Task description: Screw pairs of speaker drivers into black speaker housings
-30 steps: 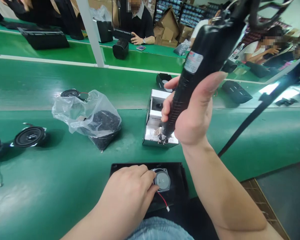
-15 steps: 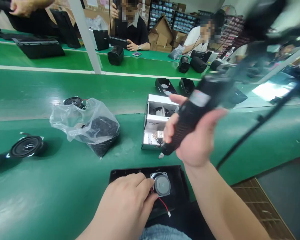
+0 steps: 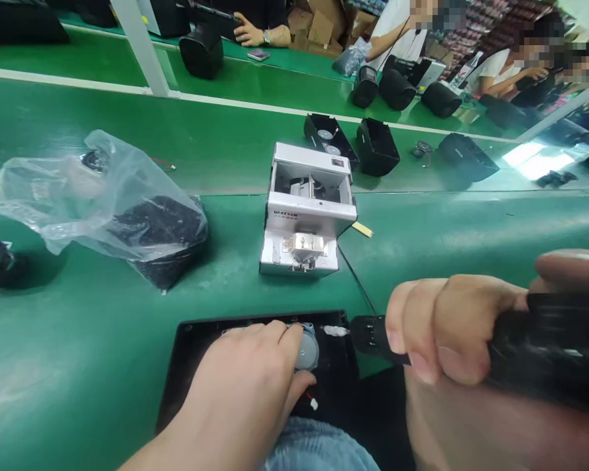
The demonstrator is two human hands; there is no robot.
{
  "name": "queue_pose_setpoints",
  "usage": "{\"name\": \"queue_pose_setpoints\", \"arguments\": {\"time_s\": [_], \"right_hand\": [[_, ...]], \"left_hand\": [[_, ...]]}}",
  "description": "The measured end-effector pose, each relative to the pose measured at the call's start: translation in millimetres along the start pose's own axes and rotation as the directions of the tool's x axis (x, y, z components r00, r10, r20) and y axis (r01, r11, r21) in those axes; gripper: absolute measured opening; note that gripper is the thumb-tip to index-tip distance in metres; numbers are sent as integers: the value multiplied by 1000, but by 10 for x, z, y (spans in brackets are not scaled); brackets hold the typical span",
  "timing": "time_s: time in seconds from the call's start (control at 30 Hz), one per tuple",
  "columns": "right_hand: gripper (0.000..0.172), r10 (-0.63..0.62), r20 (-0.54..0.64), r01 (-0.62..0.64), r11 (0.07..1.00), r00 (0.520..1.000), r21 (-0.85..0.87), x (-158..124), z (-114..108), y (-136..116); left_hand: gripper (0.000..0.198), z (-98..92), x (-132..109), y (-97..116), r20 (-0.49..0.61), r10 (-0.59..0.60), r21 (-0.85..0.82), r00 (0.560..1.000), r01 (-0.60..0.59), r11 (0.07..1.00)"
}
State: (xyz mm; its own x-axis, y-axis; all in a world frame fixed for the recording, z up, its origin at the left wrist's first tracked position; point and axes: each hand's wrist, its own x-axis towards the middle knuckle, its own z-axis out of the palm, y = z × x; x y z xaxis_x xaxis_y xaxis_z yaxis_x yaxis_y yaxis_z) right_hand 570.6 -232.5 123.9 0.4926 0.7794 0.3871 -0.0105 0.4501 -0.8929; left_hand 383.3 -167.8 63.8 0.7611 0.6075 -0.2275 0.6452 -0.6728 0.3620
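The speaker [image 3: 309,350] lies in the case [image 3: 189,353], its rim pinched by the left hand's [image 3: 248,366] fingers; the right hand [image 3: 454,327] wraps its fingers round the driver [image 3: 372,333]. Best hold the speaker flat and tip the driver upright before pressing.

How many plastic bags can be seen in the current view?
2. A large, translucent plastic bag lies left of the silver, box-shaped machine; a greyish, crumpled plastic bag sits farther back, beside a person's bare arm. More may be hidden.
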Motion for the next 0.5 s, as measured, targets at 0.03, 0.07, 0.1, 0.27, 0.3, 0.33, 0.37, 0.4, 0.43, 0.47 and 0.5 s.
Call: {"name": "queue_pose_setpoints", "arguments": {"time_s": [0.03, 0.07, 0.1, 0.27, 0.3, 0.33, 0.37, 0.4, 0.43, 0.47, 0.5], "right_hand": [[36, -19, 16, 18, 1000, 1000, 17, 2, -23, 33], [38, -26, 50, 25, 999, 998, 27, 13, -51, 62], [39, -20, 83, 17, 999, 996, 35, 30, -79, 86], [30, 22, 110, -25, 999, 994, 25, 121, -124, 140], [27, 2, 111, -3, 1000, 994, 15, 134, -107, 143], [24, -11, 125, 11, 1000, 992, -1, 144, -85, 146], [22, -11, 131, 13, 1000, 991, -12, 153, -62, 148], [20, -16, 124, 18, 1000, 992, -20, 162, -42, 151], [18, -17, 114, 20, 1000, 993, -22, 170, -26, 153], [17, -17, 115, 20, 1000, 993, -23, 179, -17, 154], [15, -13, 96, 16, 1000, 995, -26, 188, -16, 153]], "left_hand": [[31, -21, 24, 6, 30, -11, 3, 1000, 11, 1000], [33, -39, 46, 9, 54, -17, 5, 998, 17, 1000], [36, -51, 64, 7, 75, -19, 5, 997, 19, 1000], [32, -17, 72, -30, 74, 12, 17, 997, -14, 1000], [31, 1, 62, -38, 54, 26, 20, 998, -27, 999], [31, 18, 53, -43, 31, 40, 23, 999, -41, 999], [30, 31, 47, -48, 14, 50, 26, 999, -50, 998], [30, 40, 45, -50, 4, 55, 27, 998, -55, 998], [29, 44, 48, -51, 0, 57, 27, 998, -57, 998], [29, 43, 55, -51, 3, 53, 28, 999, -53, 998], [29, 39, 64, -50, 12, 46, 29, 999, -47, 999]]}}
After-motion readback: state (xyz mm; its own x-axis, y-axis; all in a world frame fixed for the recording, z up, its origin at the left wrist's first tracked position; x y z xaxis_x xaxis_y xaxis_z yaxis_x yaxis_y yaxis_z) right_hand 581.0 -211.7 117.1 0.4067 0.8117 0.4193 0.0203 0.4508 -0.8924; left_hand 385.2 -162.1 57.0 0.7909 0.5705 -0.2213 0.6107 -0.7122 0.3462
